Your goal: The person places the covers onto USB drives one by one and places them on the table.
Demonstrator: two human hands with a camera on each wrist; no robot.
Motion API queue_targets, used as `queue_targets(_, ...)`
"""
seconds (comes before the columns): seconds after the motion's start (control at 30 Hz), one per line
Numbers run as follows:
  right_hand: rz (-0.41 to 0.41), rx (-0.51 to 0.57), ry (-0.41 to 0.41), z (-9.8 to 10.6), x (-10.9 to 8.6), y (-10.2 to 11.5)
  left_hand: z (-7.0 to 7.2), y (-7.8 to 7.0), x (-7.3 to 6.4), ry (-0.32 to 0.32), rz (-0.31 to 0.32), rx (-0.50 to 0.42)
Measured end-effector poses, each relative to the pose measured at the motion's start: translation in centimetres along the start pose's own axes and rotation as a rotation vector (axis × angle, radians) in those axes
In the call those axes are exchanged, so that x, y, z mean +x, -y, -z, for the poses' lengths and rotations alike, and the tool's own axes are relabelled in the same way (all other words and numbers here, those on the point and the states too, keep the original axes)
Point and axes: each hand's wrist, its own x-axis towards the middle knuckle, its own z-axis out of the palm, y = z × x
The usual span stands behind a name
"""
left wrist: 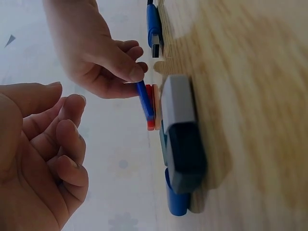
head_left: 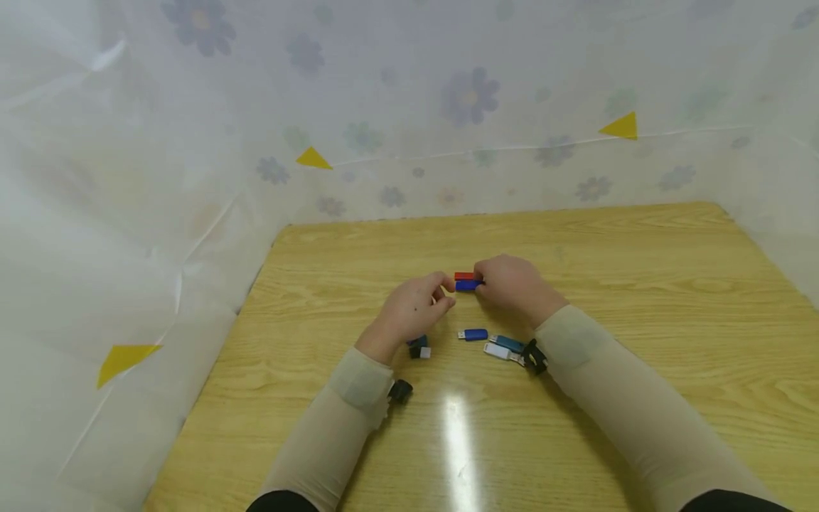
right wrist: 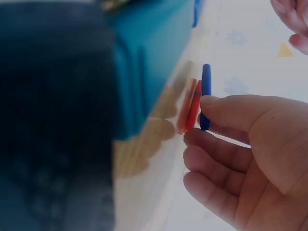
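Note:
Between thumb and finger, my right hand (head_left: pixel 513 286) pinches a flat blue USB stick (right wrist: pixel 206 96). A red stick (head_left: pixel 463 276) lies on the table right beside it; in the left wrist view the blue stick (left wrist: pixel 144 98) leans across the red one. To the left hovers my left hand (head_left: pixel 414 306), fingers loosely bent, with nothing in them. Near its wrist lie a dark teal stick with a light grey end (left wrist: pixel 185 154) and a blue stick (left wrist: pixel 177 198), partly hidden. Whether the blue stick touches the red one cannot be told.
Nearer me lie another blue USB stick (head_left: pixel 473 334), a teal one (head_left: pixel 509 343) and a white one (head_left: pixel 502 352), by the right wrist. Black wrist cameras (head_left: pixel 400 392) hang under both forearms. Flowered sheeting (head_left: pixel 397 92) walls the wooden table (head_left: pixel 576 242) at the back and sides.

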Motion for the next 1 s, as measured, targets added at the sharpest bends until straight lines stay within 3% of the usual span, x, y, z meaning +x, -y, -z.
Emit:
queue_targets(0.2,-0.015,-0.03,0.026,0.5,-0.2,0.6,0.0,0.1,-0.2,-0.004,-0.027,0.002)
queue_targets(0.33,-0.014,0.014,0.018,0.6,-0.8,0.3,0.0,0.1,-0.3,-0.003,-0.019,0.01)
queue_targets(0.5,0.042,0.098,-0.012,0.5,-2.3,-0.6,0.3,0.5,-0.3,0.016,0.013,0.077)
queue_targets(0.73,0.071,0.231,-0.054,0.8,-4.8,-0.4,1.8,3.2,-1.2,0.211,0.027,0.143)
queue_targets(1.0,0.103,0.234,-0.046,1.6,-5.9,1.1,3.2,4.7,-2.3,0.375,0.112,0.152)
